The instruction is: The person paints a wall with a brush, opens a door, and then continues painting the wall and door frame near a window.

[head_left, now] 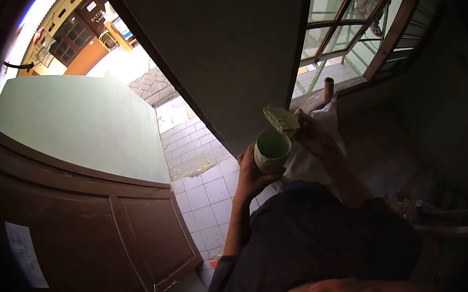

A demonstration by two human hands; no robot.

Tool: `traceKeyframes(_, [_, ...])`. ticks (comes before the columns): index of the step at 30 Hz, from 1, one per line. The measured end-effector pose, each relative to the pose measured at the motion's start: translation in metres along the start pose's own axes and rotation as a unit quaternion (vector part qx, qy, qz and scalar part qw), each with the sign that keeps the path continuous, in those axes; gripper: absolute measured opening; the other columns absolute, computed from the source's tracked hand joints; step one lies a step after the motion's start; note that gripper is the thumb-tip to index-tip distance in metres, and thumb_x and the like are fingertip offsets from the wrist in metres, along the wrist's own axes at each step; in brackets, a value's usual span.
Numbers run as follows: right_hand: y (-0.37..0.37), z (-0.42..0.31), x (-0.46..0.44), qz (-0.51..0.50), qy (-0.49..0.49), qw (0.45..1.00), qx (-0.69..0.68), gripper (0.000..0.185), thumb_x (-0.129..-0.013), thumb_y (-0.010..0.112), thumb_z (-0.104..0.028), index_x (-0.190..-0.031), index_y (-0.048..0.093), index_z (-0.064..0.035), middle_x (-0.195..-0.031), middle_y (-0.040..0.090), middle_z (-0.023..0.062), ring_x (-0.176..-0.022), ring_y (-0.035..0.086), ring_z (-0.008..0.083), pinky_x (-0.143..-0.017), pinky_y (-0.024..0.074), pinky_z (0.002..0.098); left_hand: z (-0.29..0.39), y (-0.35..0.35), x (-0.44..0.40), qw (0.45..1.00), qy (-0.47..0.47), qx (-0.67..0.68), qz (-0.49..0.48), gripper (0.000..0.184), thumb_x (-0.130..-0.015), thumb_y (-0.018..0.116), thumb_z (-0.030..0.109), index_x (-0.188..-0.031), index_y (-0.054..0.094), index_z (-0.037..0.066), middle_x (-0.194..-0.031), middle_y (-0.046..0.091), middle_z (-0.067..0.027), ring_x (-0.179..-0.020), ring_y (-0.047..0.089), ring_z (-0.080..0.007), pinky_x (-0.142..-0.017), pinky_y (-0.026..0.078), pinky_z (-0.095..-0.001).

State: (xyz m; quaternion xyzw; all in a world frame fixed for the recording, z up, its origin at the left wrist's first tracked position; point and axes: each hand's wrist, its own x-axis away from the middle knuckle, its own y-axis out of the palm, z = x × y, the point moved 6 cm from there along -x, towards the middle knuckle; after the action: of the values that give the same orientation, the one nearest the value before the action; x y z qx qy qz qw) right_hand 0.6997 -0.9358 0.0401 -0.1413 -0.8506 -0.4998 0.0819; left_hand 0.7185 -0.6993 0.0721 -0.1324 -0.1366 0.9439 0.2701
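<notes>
My left hand [250, 172] is wrapped round the side of a round paint container [270, 165], held upright in front of my chest. Its inside is green, and pale smears cover the outer wall. In my right hand [317, 135] is a flat, rough, pale-green piece [280, 119], like a paint-caked sponge or wide brush; its exact kind I cannot make out. This piece is just above the container's far right rim. Whether it touches the rim is hard to tell.
A brown door [61, 210] stands at the left, beside a pale green wall [82, 123]. Dark wall or panel [228, 50] rises ahead. At the right are a framed glass window [339, 27], an upright tube [329, 90] and whitish sheeting [307, 163]. Tiles [210, 195] cover the floor.
</notes>
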Motion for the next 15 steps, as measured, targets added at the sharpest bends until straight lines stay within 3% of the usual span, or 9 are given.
traceKeyframes(2, [0.002, -0.014, -0.013, -0.016, -0.02, 1.0, -0.007, 0.013, -0.11, 0.065, -0.024, -0.106, 0.066, -0.0111, -0.088, 0.063, -0.0005, -0.082, 0.063, 0.0128, -0.078, 0.057, 0.032, -0.011, 0.004, -0.004, 0.999, -0.008, 0.032, -0.014, 0.097, -0.063, 0.099, 0.028, -0.148, 0.055, 0.01, -0.137, 0.064, -0.0113, -0.133, 0.049, -0.0359, -0.116, 0.037, -0.0482])
traceKeyframes(4, [0.023, -0.03, -0.016, -0.101, -0.031, 0.994, -0.02, 0.009, -0.109, 0.066, -0.02, -0.107, 0.067, -0.0111, -0.097, 0.069, 0.0019, -0.088, 0.067, 0.014, -0.08, 0.0591, 0.0333, -0.013, 0.006, -0.005, 1.0, -0.009, 0.023, -0.007, 0.097, -0.064, 0.1, 0.028, -0.147, 0.055, 0.01, -0.136, 0.065, -0.0116, -0.133, 0.05, -0.0355, -0.116, 0.037, -0.0483])
traceKeyframes(5, [0.04, -0.041, -0.018, -0.136, -0.03, 0.99, -0.011, 0.004, -0.108, 0.066, -0.013, -0.106, 0.068, -0.0111, -0.108, 0.072, 0.0055, -0.1, 0.071, 0.0158, -0.087, 0.0616, 0.0346, -0.013, 0.007, -0.005, 1.0, -0.009, 0.019, -0.015, 0.095, -0.065, 0.1, 0.029, -0.146, 0.055, 0.01, -0.136, 0.065, -0.0121, -0.133, 0.05, -0.0357, -0.115, 0.037, -0.0483])
traceKeyframes(6, [0.046, -0.055, -0.022, -0.142, -0.037, 0.989, -0.013, 0.004, -0.108, 0.066, -0.013, -0.106, 0.068, -0.0111, -0.108, 0.072, 0.0055, -0.1, 0.071, 0.0158, -0.087, 0.0616, 0.0346, -0.012, 0.007, -0.006, 1.0, -0.001, 0.015, -0.016, 0.095, -0.065, 0.1, 0.029, -0.146, 0.055, 0.01, -0.136, 0.065, -0.0121, -0.133, 0.05, -0.0357, -0.115, 0.037, -0.0483])
traceKeyframes(8, [0.056, -0.094, -0.027, -0.17, -0.149, 0.974, 0.013, 0.002, -0.107, 0.066, -0.008, -0.106, 0.068, -0.0085, -0.116, 0.073, 0.0078, -0.111, 0.072, 0.0195, -0.095, 0.0623, 0.0367, -0.013, 0.008, -0.008, 0.999, -0.004, 0.047, -0.02, 0.093, -0.065, 0.1, 0.029, -0.145, 0.055, 0.01, -0.135, 0.066, -0.0123, -0.133, 0.051, -0.0358, -0.116, 0.037, -0.048])
traceKeyframes(11, [0.119, -0.162, -0.016, -0.201, -0.317, 0.92, 0.117, 0.004, -0.103, 0.069, -0.004, -0.106, 0.067, -0.0046, -0.115, 0.073, 0.0095, -0.108, 0.074, 0.0224, -0.095, 0.0635, 0.0376, -0.009, 0.002, -0.005, 1.0, 0.011, 0.015, -0.022, 0.093, -0.066, 0.1, 0.031, -0.145, 0.055, 0.009, -0.135, 0.066, -0.0125, -0.133, 0.054, -0.0348, -0.116, 0.035, -0.0478])
traceKeyframes(12, [0.148, -0.185, -0.002, -0.217, -0.359, 0.895, 0.152, 0.005, -0.102, 0.07, -0.003, -0.106, 0.066, -0.0031, -0.114, 0.073, 0.0103, -0.106, 0.075, 0.0228, -0.093, 0.0643, 0.0375, -0.006, 0.0, -0.005, 1.0, 0.016, -0.011, -0.021, 0.093, -0.066, 0.1, 0.032, -0.145, 0.055, 0.008, -0.135, 0.066, -0.0124, -0.132, 0.056, -0.0341, -0.117, 0.034, -0.0477])
traceKeyframes(14, [0.206, -0.227, 0.029, -0.133, -0.483, 0.838, 0.217, 0.013, -0.098, 0.075, -0.002, -0.108, 0.067, -0.0008, -0.112, 0.074, 0.0121, -0.102, 0.076, 0.0223, -0.089, 0.0657, 0.0376, -0.001, -0.003, -0.004, 0.999, 0.022, -0.024, -0.023, 0.093, -0.066, 0.1, 0.033, -0.145, 0.056, 0.008, -0.134, 0.067, -0.0122, -0.132, 0.059, -0.0326, -0.117, 0.033, -0.0475])
traceKeyframes(15, [0.241, -0.244, 0.046, -0.14, -0.549, 0.78, 0.264, 0.016, -0.098, 0.077, -0.003, -0.111, 0.068, 0.0002, -0.11, 0.075, 0.0114, -0.101, 0.076, 0.0212, -0.088, 0.066, 0.0377, -0.005, -0.002, -0.003, 0.999, 0.019, -0.011, -0.023, 0.093, -0.067, 0.1, 0.033, -0.145, 0.056, 0.008, -0.133, 0.068, -0.0118, -0.131, 0.06, -0.0319, -0.118, 0.033, -0.0472])
